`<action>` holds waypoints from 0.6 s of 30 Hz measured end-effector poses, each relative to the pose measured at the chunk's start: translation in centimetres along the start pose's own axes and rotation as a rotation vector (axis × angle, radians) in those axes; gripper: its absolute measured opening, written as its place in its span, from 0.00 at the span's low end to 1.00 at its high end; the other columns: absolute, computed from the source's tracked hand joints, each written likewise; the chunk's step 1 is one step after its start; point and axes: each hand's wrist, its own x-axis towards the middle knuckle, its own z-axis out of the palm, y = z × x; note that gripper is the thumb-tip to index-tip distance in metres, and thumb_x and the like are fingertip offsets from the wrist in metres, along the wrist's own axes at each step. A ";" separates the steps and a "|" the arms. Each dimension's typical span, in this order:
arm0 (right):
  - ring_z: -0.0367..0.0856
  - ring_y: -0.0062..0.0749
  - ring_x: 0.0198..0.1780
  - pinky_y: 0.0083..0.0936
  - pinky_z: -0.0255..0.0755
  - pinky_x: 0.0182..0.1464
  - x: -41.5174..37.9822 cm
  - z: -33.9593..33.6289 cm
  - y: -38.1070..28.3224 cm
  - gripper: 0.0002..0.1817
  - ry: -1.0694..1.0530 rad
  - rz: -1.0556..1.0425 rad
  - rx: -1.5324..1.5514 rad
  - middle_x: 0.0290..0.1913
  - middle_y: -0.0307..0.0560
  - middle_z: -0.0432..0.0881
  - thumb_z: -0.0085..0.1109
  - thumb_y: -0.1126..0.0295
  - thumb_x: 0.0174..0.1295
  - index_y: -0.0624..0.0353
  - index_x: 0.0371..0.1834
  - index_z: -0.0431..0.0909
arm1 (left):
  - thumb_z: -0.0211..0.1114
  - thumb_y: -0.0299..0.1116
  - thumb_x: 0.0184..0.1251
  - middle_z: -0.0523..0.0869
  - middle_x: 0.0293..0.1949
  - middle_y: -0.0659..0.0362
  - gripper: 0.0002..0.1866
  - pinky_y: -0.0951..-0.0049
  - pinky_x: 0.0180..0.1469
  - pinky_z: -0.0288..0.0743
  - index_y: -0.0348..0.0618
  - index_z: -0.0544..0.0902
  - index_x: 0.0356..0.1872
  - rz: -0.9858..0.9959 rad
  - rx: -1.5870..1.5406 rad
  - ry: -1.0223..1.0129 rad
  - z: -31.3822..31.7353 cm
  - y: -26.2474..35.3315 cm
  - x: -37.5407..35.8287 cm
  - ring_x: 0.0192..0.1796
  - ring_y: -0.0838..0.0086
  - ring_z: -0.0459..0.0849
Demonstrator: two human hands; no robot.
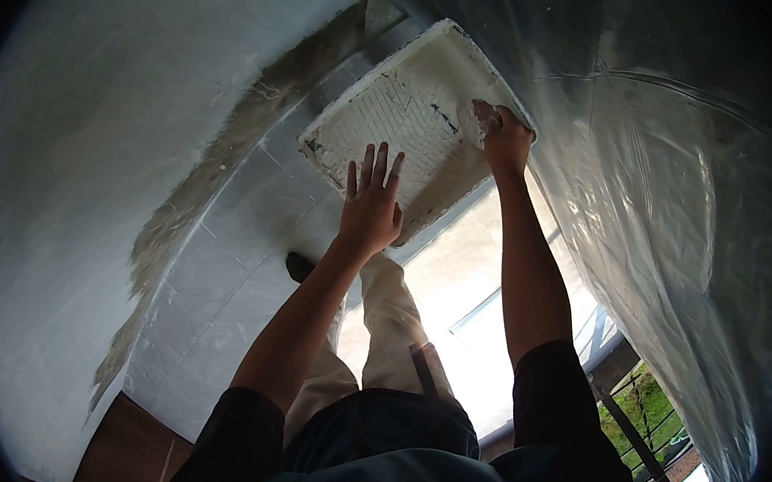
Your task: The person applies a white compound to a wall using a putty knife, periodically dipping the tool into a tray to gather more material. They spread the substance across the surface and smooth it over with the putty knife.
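A paint tray (389,104) with a ribbed slope, crusted with white paint, lies tilted in view ahead of me. My left hand (373,205) is open, its whitened fingers spread over the tray's near edge. At the tray's right end is my right hand (508,141), its fingers closed round a pale, paint-smeared wad (481,121) against the tray's inner surface. I cannot tell whether the wad is a rag or a sponge.
To the left rises a wall (111,125) coated white, with a bare grey-brown strip (219,153) along its bottom. Clear plastic sheeting (665,201) hangs at the right. Grey tiles (218,272) cover the floor, and my pale trousers (392,324) show below the tray.
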 end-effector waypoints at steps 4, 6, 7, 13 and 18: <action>0.82 0.57 0.43 0.44 0.74 0.50 0.3 -0.1 0.1 0.14 -0.041 0.064 0.006 0.38 0.60 0.84 0.61 0.69 0.55 0.60 0.44 0.82 | 0.61 0.28 0.55 0.50 0.75 0.44 0.43 0.44 0.76 0.38 0.42 0.53 0.74 0.004 -0.013 0.020 0.1 -0.1 -0.3 0.78 0.51 0.44; 0.82 0.57 0.43 0.44 0.74 0.49 0.4 -0.1 0.6 0.14 -0.074 0.081 -0.012 0.38 0.60 0.84 0.61 0.68 0.55 0.60 0.43 0.82 | 0.61 0.28 0.55 0.50 0.75 0.43 0.43 0.44 0.75 0.38 0.42 0.53 0.74 0.002 -0.033 0.021 0.2 -0.1 -0.4 0.78 0.51 0.44; 0.82 0.58 0.42 0.44 0.74 0.48 0.2 -0.2 0.7 0.14 -0.097 0.062 -0.035 0.38 0.61 0.84 0.60 0.67 0.54 0.60 0.43 0.82 | 0.61 0.28 0.55 0.50 0.75 0.43 0.43 0.44 0.75 0.38 0.42 0.53 0.74 0.002 -0.036 0.023 0.3 0.0 -0.6 0.78 0.51 0.44; 0.82 0.58 0.40 0.44 0.75 0.45 -1.1 -0.2 1.3 0.12 -0.102 0.092 -0.041 0.35 0.61 0.83 0.59 0.68 0.52 0.61 0.38 0.82 | 0.62 0.28 0.55 0.49 0.75 0.43 0.43 0.43 0.75 0.38 0.42 0.52 0.74 -0.001 -0.069 0.043 0.4 -0.2 -1.6 0.78 0.51 0.43; 0.82 0.57 0.41 0.43 0.75 0.47 -1.8 -0.9 -0.2 0.13 -0.227 0.067 0.010 0.36 0.61 0.83 0.59 0.69 0.52 0.62 0.40 0.83 | 0.62 0.28 0.56 0.49 0.75 0.43 0.43 0.43 0.75 0.39 0.41 0.52 0.74 -0.036 -0.083 0.039 0.2 -0.6 -3.1 0.78 0.51 0.44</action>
